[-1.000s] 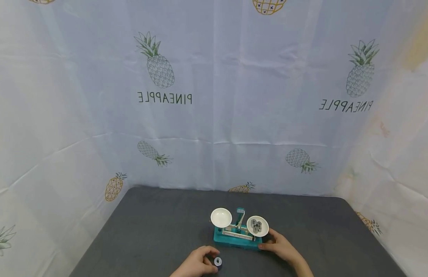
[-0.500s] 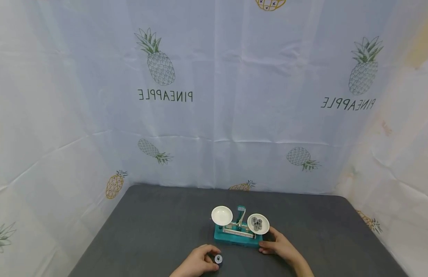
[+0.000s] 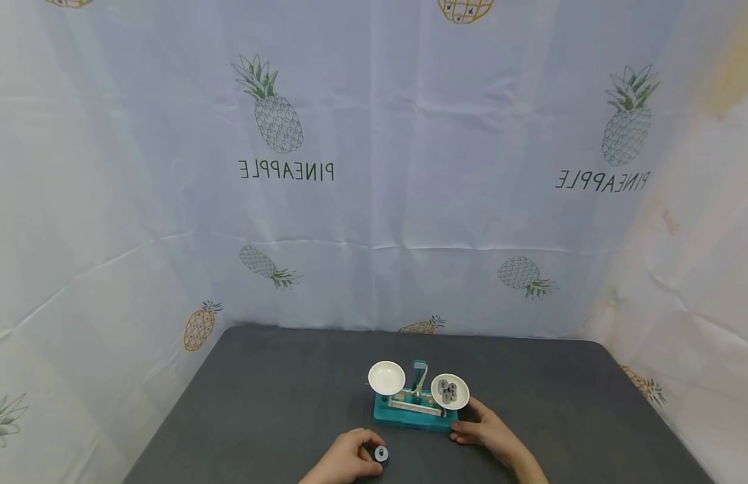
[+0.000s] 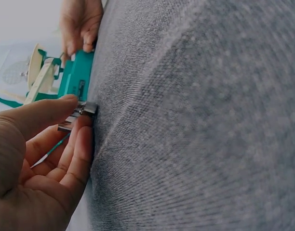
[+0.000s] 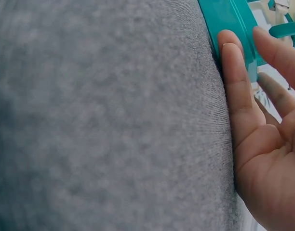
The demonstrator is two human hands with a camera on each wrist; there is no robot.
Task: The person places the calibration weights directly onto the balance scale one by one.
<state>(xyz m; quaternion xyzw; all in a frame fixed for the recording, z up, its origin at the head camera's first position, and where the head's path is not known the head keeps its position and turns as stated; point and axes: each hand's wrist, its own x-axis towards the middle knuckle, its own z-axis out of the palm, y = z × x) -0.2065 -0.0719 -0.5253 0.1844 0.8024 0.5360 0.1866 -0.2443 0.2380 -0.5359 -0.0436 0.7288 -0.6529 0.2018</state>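
Observation:
My left hand (image 3: pixel 346 457) pinches a small metal balance weight (image 3: pixel 381 454) with a knob on top. In the left wrist view, fingertips cover part of this shiny weight (image 4: pixel 90 108), close over the dark cloth. A teal balance scale (image 3: pixel 410 418) stands just beyond it. My right hand (image 3: pixel 491 433) holds the right end of the scale's base, fingertips against the teal side (image 5: pixel 229 17) in the right wrist view. The scale's left pan (image 3: pixel 382 376) is bare and white. Several grey weights (image 3: pixel 447 391) sit clustered in its right pan (image 3: pixel 463 401).
Dark grey cloth (image 3: pixel 277 396) covers the table under both hands and the scale. Behind and on both sides hangs a pale curtain (image 3: pixel 374 202) printed with pineapples, meeting the table's far edge.

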